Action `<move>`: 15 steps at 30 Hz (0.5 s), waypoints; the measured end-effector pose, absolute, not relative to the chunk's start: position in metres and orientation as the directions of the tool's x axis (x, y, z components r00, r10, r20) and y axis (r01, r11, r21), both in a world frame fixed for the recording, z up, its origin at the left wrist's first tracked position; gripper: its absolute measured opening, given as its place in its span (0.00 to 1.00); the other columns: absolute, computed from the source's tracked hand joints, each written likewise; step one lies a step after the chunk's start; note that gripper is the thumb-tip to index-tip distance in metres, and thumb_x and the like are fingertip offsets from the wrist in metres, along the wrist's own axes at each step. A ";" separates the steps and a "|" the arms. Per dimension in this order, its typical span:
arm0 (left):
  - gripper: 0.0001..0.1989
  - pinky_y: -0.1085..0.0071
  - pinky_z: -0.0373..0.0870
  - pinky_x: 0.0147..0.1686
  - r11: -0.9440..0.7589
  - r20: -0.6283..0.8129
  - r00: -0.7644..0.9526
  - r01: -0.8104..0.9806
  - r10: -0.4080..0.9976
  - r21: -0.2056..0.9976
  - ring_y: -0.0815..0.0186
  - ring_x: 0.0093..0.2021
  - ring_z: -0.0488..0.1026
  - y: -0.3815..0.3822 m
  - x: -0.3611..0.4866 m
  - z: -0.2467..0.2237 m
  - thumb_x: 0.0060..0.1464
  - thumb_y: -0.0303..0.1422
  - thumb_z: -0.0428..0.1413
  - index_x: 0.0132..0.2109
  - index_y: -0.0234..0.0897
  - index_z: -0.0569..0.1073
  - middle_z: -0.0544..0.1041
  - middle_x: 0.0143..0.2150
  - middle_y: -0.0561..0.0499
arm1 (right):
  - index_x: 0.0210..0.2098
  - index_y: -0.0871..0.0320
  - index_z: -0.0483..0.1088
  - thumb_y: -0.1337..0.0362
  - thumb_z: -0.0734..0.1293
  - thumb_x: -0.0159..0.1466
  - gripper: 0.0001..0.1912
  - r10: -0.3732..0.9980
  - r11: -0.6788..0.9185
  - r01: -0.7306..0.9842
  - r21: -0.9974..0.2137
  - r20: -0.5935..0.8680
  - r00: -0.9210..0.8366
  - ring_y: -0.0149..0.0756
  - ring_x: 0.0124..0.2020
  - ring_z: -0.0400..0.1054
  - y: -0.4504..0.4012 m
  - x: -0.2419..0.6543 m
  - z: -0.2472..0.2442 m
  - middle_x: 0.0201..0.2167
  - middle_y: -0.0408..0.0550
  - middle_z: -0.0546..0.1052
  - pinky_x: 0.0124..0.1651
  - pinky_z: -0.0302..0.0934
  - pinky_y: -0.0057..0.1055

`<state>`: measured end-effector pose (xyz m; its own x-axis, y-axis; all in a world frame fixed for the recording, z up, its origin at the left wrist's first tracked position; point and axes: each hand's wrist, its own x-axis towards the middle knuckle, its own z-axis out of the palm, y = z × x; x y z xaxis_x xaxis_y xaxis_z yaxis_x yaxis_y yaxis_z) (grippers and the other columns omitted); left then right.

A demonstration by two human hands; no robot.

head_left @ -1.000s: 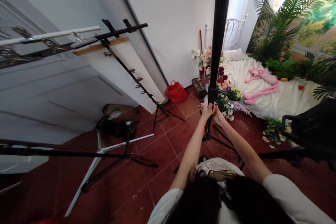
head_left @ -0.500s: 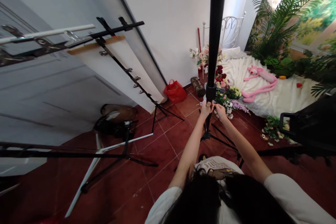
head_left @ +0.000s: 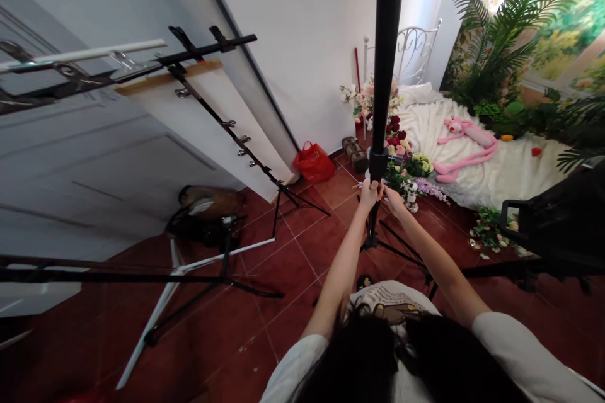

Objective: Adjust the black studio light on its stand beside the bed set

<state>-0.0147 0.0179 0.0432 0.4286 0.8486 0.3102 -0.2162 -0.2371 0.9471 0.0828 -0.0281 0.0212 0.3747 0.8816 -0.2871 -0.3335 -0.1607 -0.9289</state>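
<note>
A black stand [head_left: 388,31] rises upright in front of me, its round dark top cut off by the upper edge of the view. Just below the stand's collar, my left hand [head_left: 369,194] is closed around the pole. My right hand [head_left: 388,195] is beside it on the pole's right side, its fingers pressed together; what they pinch, if anything, is too small to make out. The tripod legs [head_left: 401,242] spread over the red tiled floor below my hands.
Flowers [head_left: 401,167] lie behind the pole, by a bed [head_left: 515,170] with a pink plush toy [head_left: 477,133]. Left are a clamped backdrop stand [head_left: 215,108], a red bag [head_left: 314,162] and white poles [head_left: 161,308]. A black fixture [head_left: 558,220] stands right.
The whole view has shifted very slightly. Both hands remain at the same part of the pole, with the right fingers a little closer to the left hand.
</note>
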 end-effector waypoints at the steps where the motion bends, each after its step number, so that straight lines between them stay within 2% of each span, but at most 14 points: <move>1: 0.44 0.73 0.55 0.15 -0.241 0.317 0.436 -0.221 0.842 0.945 0.74 0.12 0.56 0.018 -0.015 0.043 0.43 0.79 0.37 0.16 0.40 0.61 0.57 0.10 0.54 | 0.23 0.55 0.69 0.40 0.76 0.47 0.25 0.878 -0.157 -0.302 -0.940 -0.273 0.393 0.29 0.24 0.65 -0.027 0.083 0.022 0.21 0.41 0.75 0.32 0.62 0.27; 4: 0.44 0.72 0.55 0.15 -0.246 0.321 0.444 -0.219 0.837 0.944 0.73 0.12 0.56 0.018 -0.016 0.043 0.44 0.78 0.36 0.16 0.40 0.61 0.58 0.10 0.53 | 0.20 0.55 0.68 0.41 0.75 0.49 0.25 0.865 -0.184 -0.176 -0.967 -0.244 0.439 0.29 0.23 0.64 -0.024 0.086 0.023 0.19 0.42 0.74 0.28 0.59 0.26; 9: 0.45 0.72 0.55 0.15 -0.235 0.303 0.439 -0.204 0.846 0.950 0.73 0.12 0.56 0.019 -0.015 0.041 0.41 0.80 0.36 0.15 0.41 0.61 0.58 0.10 0.53 | 0.15 0.54 0.63 0.45 0.73 0.54 0.25 0.841 -0.201 -0.035 -0.979 -0.191 0.507 0.29 0.19 0.59 -0.017 0.083 0.029 0.12 0.40 0.65 0.23 0.52 0.26; 15: 0.44 0.70 0.56 0.16 -0.271 0.336 0.440 -0.204 0.833 0.941 0.72 0.12 0.57 0.021 -0.014 0.038 0.42 0.79 0.34 0.12 0.42 0.58 0.57 0.10 0.52 | 0.15 0.53 0.60 0.44 0.71 0.56 0.27 0.854 -0.186 0.043 -0.982 -0.141 0.500 0.29 0.18 0.58 -0.017 0.079 0.033 0.10 0.40 0.62 0.23 0.52 0.26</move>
<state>-0.0138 0.0207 0.0384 0.4401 0.8328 0.3358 -0.2045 -0.2712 0.9405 0.0793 -0.0170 0.0333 0.5001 0.8545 -0.1405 0.0428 -0.1865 -0.9815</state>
